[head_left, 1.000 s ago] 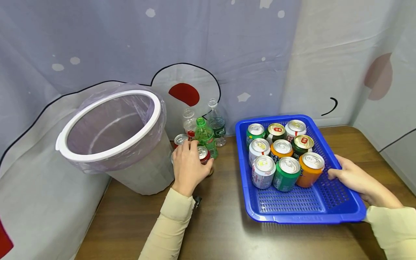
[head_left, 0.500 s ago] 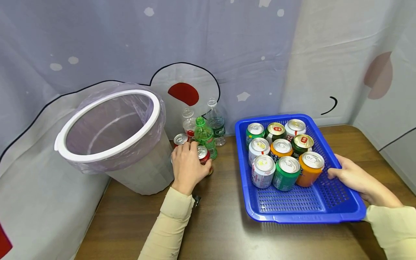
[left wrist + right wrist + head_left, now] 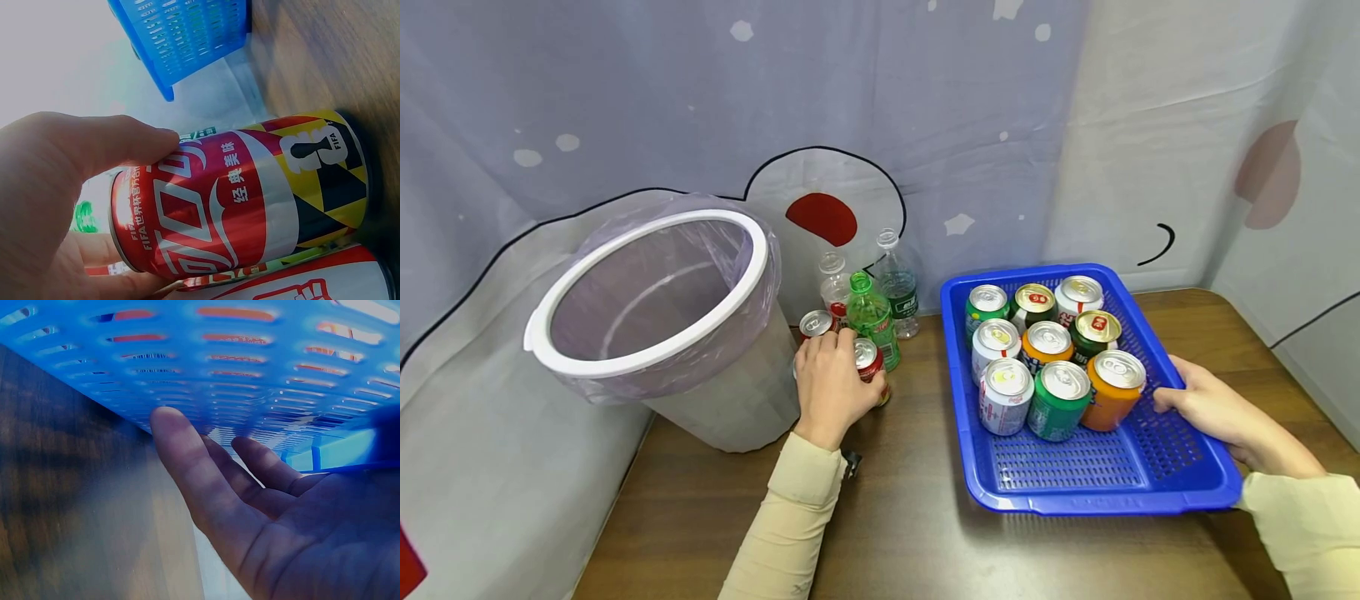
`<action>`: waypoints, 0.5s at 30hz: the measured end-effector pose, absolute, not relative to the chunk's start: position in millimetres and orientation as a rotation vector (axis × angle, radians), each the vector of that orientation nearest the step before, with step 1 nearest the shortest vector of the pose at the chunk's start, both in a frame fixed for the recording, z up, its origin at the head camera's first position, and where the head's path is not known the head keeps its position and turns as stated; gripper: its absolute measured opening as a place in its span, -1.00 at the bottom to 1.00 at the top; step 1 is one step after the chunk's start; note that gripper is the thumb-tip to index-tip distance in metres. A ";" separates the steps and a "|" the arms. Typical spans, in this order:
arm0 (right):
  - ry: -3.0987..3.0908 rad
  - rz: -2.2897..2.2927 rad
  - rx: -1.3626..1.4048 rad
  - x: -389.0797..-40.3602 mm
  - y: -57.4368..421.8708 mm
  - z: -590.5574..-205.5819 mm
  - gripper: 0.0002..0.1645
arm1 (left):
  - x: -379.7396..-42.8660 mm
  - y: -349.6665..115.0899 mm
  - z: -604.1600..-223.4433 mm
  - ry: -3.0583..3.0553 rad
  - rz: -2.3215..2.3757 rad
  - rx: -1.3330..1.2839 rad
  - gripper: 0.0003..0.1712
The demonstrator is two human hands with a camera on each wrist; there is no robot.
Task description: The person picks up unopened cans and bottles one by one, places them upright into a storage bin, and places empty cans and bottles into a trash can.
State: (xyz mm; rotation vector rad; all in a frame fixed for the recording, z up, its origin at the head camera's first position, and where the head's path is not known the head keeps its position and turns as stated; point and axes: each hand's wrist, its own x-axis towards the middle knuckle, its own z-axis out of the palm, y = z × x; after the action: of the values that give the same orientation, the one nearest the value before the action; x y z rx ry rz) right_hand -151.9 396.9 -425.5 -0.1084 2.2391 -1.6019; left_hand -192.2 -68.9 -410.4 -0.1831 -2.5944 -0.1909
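My left hand (image 3: 831, 383) grips a red soda can (image 3: 868, 360) near its top; in the left wrist view the thumb presses one side of this upright can (image 3: 231, 200) and fingers lie at the other. Against it stands a white-and-red can (image 3: 344, 275). Behind the hand is another red-topped can (image 3: 817, 323). My right hand (image 3: 1232, 417) holds the right rim of a blue plastic basket (image 3: 1075, 503), thumb over the edge; in the right wrist view its fingers (image 3: 181, 444) reach under the slotted basket. Several cans stand inside, among them an orange can (image 3: 1112, 396) and a green can (image 3: 1056, 408).
A grey waste bin (image 3: 730, 408) with a white ring and clear liner stands left of the cans. Behind them are a green bottle (image 3: 872, 315) and two clear bottles, one with a green label (image 3: 901, 302). A curtain (image 3: 985, 125) hangs behind the wooden table (image 3: 910, 533).
The red can under my left hand shows slightly more of its side now, and the hand has barely shifted. My right hand and the basket keep their places; the view has moved a little.
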 end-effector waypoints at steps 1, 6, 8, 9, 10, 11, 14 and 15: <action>2.245 -1.595 -0.116 -152.0 397.0 -425.5 -0.34 | -192.3 -69.1 -410.5 -2.593 -0.192 -0.185 -0.36; 2.253 -1.586 -0.111 -152.6 396.9 -426.5 -0.36 | -191.1 -69.8 -410.2 -2.580 -0.183 -0.200 -0.35; 2.249 -1.588 -0.109 -152.8 397.2 -426.8 -0.36 | -190.4 -69.5 -409.4 -2.573 -0.171 -0.215 -0.34; 2.250 -1.588 -0.108 -152.7 397.2 -426.8 -0.36 | -190.1 -69.1 -409.0 -2.568 -0.165 -0.226 -0.33; 2.250 -1.588 -0.105 -152.7 397.3 -427.0 -0.37 | -189.9 -68.5 -408.5 -2.564 -0.160 -0.240 -0.32; 2.246 -1.590 -0.104 -152.6 397.5 -426.9 -0.37 | -189.6 -67.7 -407.9 -2.560 -0.158 -0.255 -0.32; 2.237 -1.596 -0.112 -152.4 398.0 -426.9 -0.39 | -188.8 -64.2 -406.1 -2.549 -0.162 -0.304 -0.31; 2.233 -1.600 -0.104 -152.2 397.8 -426.7 -0.39 | -188.4 -63.0 -405.8 -2.545 -0.165 -0.319 -0.31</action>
State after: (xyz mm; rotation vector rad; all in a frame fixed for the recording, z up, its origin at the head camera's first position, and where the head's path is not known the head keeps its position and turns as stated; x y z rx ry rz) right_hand -152.2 397.8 -426.7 -0.1044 2.2330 -1.6000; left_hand -188.4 -63.0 -405.8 -0.3190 -2.5454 -0.1646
